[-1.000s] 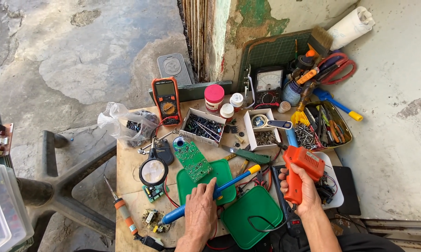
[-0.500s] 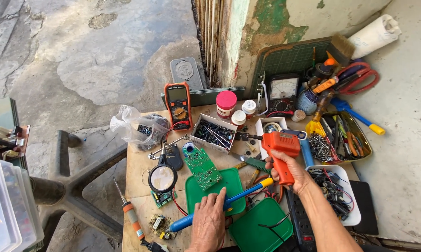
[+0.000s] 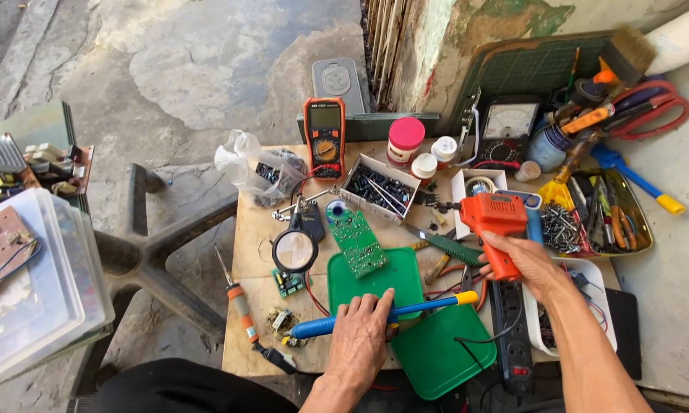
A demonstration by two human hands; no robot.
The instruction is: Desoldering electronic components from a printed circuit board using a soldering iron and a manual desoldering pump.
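Head view shows your right hand (image 3: 522, 264) wrapped around the orange soldering gun (image 3: 493, 223), tip aimed toward the green circuit board (image 3: 357, 239); your left hand (image 3: 359, 336) lies spread on the blue soldering iron (image 3: 382, 315), pinning it to the green tray (image 3: 375, 284)

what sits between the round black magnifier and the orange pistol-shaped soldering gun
In the head view, a long green circuit board lies between the magnifier and the soldering gun held in the right hand.
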